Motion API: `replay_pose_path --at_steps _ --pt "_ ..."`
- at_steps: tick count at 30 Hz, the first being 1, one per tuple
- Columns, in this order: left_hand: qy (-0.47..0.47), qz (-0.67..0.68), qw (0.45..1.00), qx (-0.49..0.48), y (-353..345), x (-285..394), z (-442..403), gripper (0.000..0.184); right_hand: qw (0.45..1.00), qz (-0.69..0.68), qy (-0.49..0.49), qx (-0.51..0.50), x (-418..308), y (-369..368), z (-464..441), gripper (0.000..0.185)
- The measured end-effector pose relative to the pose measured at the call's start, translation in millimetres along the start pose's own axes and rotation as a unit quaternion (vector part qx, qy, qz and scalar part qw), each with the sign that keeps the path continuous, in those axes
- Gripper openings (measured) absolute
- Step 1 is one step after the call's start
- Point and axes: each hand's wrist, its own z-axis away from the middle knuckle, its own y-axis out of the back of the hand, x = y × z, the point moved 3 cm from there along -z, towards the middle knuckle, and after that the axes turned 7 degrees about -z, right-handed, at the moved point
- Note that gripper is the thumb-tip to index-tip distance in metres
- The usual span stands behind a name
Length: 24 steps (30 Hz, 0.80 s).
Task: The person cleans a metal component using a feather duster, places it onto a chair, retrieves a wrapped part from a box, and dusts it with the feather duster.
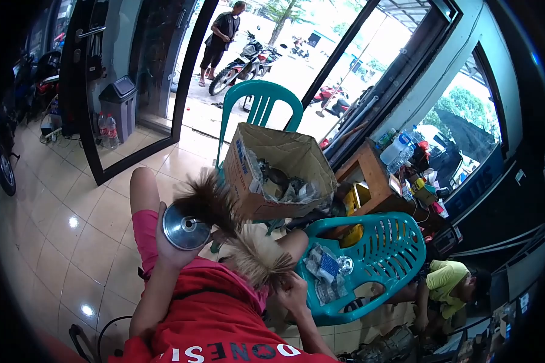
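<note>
My left hand (172,257) is closed on the edge of a round, shiny metal disc (188,226) with a small hub in its middle, tilted up above my lap. A dark brown bristly tuft (209,202), partly blurred, lies against the disc's upper side. My right hand (293,293) has its fingers closed around the end of a pale tan bristly tuft (255,254). The two tufts meet between my hands; whether they are one piece I cannot tell.
An open cardboard box (248,187) of parts stands ahead on a green chair (263,91). Plastic-wrapped items (326,272) lie on a second green chair (399,236). A person in yellow (448,284) crouches at right; another person (224,36) stands outside near a motorcycle (245,65).
</note>
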Motion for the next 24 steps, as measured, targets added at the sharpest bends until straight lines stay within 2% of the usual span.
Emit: replay_pose_path --at_steps 1,3,5,7,8,10,12,13,15,16,17,18,19,21,24 --pt "-0.016 -0.051 0.998 -0.034 -3.1 -1.5 -0.1 0.079 1.0 -0.001 -0.002 0.0 -1.7 2.4 0.3 0.023" --pt "-0.021 -0.169 0.985 -0.031 -3.1 -10.1 -9.0 0.079 0.994 0.038 0.087 -0.053 -15.1 8.4 1.2 0.027" --pt "-0.009 -0.121 0.99 -0.065 -10.2 -8.1 -8.4 0.079 0.997 0.044 0.049 -0.042 -20.0 9.5 3.1 0.026" --pt "0.021 0.016 1.0 -0.012 -19.4 -4.1 -6.1 0.078 0.998 0.05 0.013 -0.036 -16.2 7.9 1.8 0.025" --pt "0.019 0.018 1.0 -0.011 -15.1 -3.9 -5.1 0.078 0.999 0.031 -0.007 -0.022 -9.4 7.0 1.9 0.025" --pt "0.014 -0.027 0.999 -0.028 -6.7 -5.2 -5.7 0.077 1.0 0.011 -0.028 -0.008 -4.9 8.7 1.7 0.025" --pt "-0.001 -0.098 0.993 -0.06 -4.3 -9.3 -9.4 0.075 0.997 0.021 0.062 -0.052 -11.1 9.6 2.1 0.025" --pt "-0.001 -0.108 0.992 -0.059 3.5 -11.3 -14.1 0.073 0.997 0.02 0.061 -0.049 -12.3 8.6 3.0 0.025" --pt "-0.001 -0.093 0.993 -0.069 -2.8 -7.6 -11.5 0.077 0.998 0.047 0.036 -0.035 -13.6 6.2 1.9 0.026" --pt "0.005 -0.051 0.997 -0.065 -9.2 -5.0 -7.2 0.078 0.997 0.048 0.037 -0.037 -14.9 4.4 0.7 0.026" --pt "0.011 -0.009 0.998 -0.06 -15.5 -2.5 -2.8 0.079 0.999 0.028 -0.002 -0.023 -13.8 3.6 -0.7 0.026" --pt "0.009 -0.008 0.998 -0.06 -15.6 -2.9 -2.7 0.079 0.999 0.008 -0.043 -0.008 -11.9 3.5 -1.3 0.026" --pt "0.006 -0.038 0.997 -0.069 -17.3 -4.2 -2.6 0.079 0.999 0.007 -0.043 -0.009 -10.0 5.2 -1.0 0.026" --pt "0.002 -0.114 0.992 -0.063 -13.7 -11.9 -5.6 0.078 0.995 0.044 0.067 -0.065 -12.4 6.6 1.1 0.025" --pt "-0.001 -0.167 0.986 -0.031 -7.6 -11.6 -14.0 0.076 0.996 0.055 0.065 -0.026 -15.1 1.6 0.1 0.024"
